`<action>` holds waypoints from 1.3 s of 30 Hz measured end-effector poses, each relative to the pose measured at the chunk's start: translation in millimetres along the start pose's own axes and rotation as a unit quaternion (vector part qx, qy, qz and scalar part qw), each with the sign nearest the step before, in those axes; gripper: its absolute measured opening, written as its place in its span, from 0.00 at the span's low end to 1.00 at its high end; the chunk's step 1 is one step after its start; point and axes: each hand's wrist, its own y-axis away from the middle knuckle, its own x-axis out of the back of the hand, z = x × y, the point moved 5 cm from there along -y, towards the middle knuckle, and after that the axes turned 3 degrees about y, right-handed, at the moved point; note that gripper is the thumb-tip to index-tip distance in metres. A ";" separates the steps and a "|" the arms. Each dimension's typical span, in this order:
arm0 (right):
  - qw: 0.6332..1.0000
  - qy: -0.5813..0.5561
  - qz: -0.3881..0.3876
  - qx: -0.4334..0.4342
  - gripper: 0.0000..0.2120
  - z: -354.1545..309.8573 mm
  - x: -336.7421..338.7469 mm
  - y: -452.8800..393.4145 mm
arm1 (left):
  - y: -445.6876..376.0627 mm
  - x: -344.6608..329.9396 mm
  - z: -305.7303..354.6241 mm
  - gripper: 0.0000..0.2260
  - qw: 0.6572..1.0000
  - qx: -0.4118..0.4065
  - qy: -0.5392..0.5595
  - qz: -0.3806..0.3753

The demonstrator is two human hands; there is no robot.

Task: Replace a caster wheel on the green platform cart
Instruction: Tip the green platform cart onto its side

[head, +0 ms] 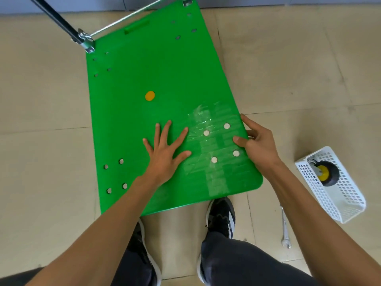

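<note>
**A:** What's nearest you?

**B:** At the bottom of the frame, your two shoes on the tiled floor. Just above them the near end of the green platform cart (132, 124) begins, its long axis running away from you toward the top of the frame.

**A:** And your hands?

**B:** Your left hand (165, 149) lies flat on the deck at centre, fingers spread. Your right hand (257, 141) curls over the cart's right edge, thumb on top; its fingertips partly hide past the rim.

**A:** Where is the work?

**B:** Between the hands, four taped bolt heads (221, 142) mark the caster mount, closer to your right hand. The replacement caster wheel (327, 172) waits in a white basket (346, 203) at right, a wrench (285, 230) below it. The folded handle (127, 17) sits at the top.
</note>
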 end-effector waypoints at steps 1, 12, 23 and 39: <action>1.000 -0.003 0.002 0.004 0.31 -2.4 -2.6 1.7 | 1.1 0.6 -3.5 0.30 1.000 -0.001 0.017 0.005; 0.999 -0.018 0.005 0.036 0.28 -50.7 -20.6 26.7 | 5.9 23.3 -16.1 0.29 0.990 -0.015 0.139 0.027; 0.997 -0.010 0.068 0.033 0.28 -59.6 20.5 77.8 | 6.7 10.8 29.2 0.31 0.978 -0.062 0.197 -0.035; 0.996 -0.033 0.071 0.031 0.27 -82.7 9.3 99.0 | -11.2 55.0 41.2 0.35 0.975 -0.047 0.158 -0.152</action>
